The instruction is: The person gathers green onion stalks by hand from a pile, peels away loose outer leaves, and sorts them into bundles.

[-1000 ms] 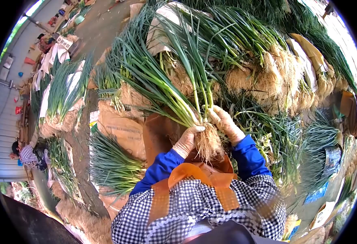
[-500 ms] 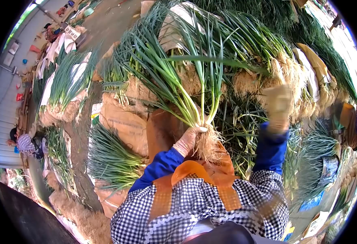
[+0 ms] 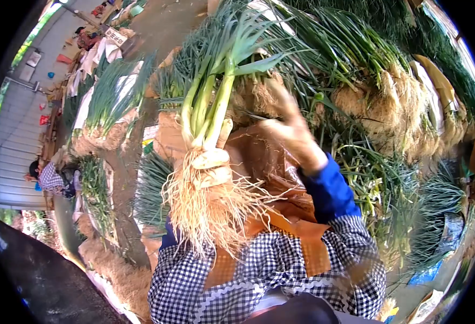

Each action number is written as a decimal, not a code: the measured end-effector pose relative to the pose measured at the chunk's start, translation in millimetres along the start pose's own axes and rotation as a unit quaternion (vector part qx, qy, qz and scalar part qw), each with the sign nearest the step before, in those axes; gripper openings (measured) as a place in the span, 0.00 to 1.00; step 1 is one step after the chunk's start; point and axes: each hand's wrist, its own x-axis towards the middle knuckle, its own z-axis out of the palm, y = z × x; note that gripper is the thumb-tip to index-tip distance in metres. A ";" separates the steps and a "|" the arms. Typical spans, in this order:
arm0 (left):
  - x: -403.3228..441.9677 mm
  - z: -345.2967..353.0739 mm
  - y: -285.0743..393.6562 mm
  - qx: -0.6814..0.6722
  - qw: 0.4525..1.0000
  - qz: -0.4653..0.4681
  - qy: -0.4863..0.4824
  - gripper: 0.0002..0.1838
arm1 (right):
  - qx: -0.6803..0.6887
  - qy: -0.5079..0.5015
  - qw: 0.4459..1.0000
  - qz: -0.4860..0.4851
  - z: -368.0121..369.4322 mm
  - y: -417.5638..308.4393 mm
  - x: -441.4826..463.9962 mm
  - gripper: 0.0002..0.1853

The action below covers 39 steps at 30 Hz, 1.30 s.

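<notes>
My left hand [image 3: 213, 164] is closed around the white lower stems of a small bunch of green onions [image 3: 208, 105]. The bunch is upright and close to the camera, leaves at the top, with a tangle of pale roots [image 3: 210, 210] hanging below my fingers and hiding much of that forearm. To the right of the bunch, apart from it, is my right hand [image 3: 297, 135]. It is smeared by motion, but the thumb and fingers look spread, with nothing visible held in them. Below it lies the brown apron [image 3: 248, 148] over my lap.
Heaped green onions [image 3: 351, 48] with roots toward me lie ahead and to the right. Loose leaves [image 3: 351, 162] cover the ground on my right. More bundles [image 3: 110, 116] lie at left, and another pile [image 3: 154, 186] beside me. A person [image 3: 54, 175] is at far left.
My left hand has raised the bunch toward the camera and to the left. My right hand has swung in from the right to near the bunch. The view has shifted slightly.
</notes>
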 end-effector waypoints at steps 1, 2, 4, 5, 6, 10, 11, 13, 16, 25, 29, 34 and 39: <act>0.0 3.8 9.0 0.012 1.000 0.014 0.003 0.16 | -0.003 -0.101 0.994 -0.050 23.8 4.9 13.3 0.43; -0.2 5.3 15.9 0.023 0.999 0.025 0.007 0.16 | 0.010 -0.116 0.986 -0.121 55.9 21.9 22.3 0.38; -5.4 6.6 24.9 0.039 0.998 0.047 0.017 0.16 | 0.277 -0.302 0.903 0.131 70.7 26.0 26.9 0.19; -7.0 7.1 28.8 0.047 0.997 0.056 0.021 0.16 | 0.294 -0.294 0.902 0.111 66.1 22.8 24.4 0.16; -9.2 6.9 32.4 0.049 0.997 0.061 0.024 0.16 | 0.310 -0.286 0.902 0.091 52.1 21.7 19.4 0.13; -14.8 6.4 40.2 0.062 0.994 0.083 0.041 0.15 | 0.273 0.026 0.962 -0.020 -54.2 50.4 -0.2 0.17; -16.7 7.4 40.9 0.062 0.993 0.086 0.043 0.15 | 0.227 0.126 0.961 0.089 -73.5 55.3 -5.3 0.17; -15.3 7.8 45.7 0.069 0.993 0.091 0.042 0.15 | -0.026 0.077 0.968 0.237 -57.4 33.1 -9.0 0.13; -15.7 10.3 47.1 0.080 0.992 0.092 0.045 0.15 | 0.085 -0.124 0.958 0.243 12.4 2.7 16.9 0.20; -29.3 18.2 56.0 0.105 0.986 0.112 0.062 0.14 | 0.305 -0.158 0.938 -0.042 17.8 35.5 27.6 0.19; -33.8 16.9 61.9 0.111 0.984 0.118 0.071 0.14 | -0.204 0.052 0.974 0.087 -152.1 148.5 -70.0 0.22; -41.0 20.8 62.8 0.125 0.981 0.122 0.086 0.14 | -0.444 0.007 0.875 0.192 -70.5 29.9 -44.6 0.21; -48.7 25.6 62.0 0.139 0.976 0.131 0.105 0.13 | 0.128 -0.355 0.919 -0.112 67.3 -24.8 26.3 0.35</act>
